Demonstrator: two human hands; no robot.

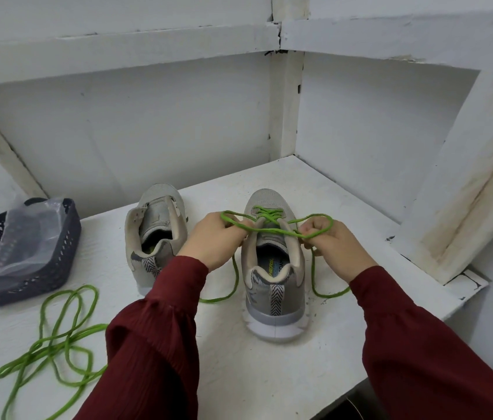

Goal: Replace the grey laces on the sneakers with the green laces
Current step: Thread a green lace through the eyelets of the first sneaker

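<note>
Two grey sneakers stand heel-toward-me on the white table. The right sneaker [274, 277] is laced with a green lace [269, 215]. My left hand [216, 241] pinches one loop of that lace at the shoe's left side. My right hand [334, 245] pinches the other loop at the right side, and the two loops cross over the shoe's tongue. The lace's loose ends hang down to the table on both sides. The left sneaker [155, 234] has no lace in it. A second green lace [57, 338] lies loose in coils at the front left.
A dark plastic basket [66, 237] lined with a clear bag sits at the left edge of the table [239, 374]. White walls close in behind and to the right. The table's right edge drops off near my right sleeve.
</note>
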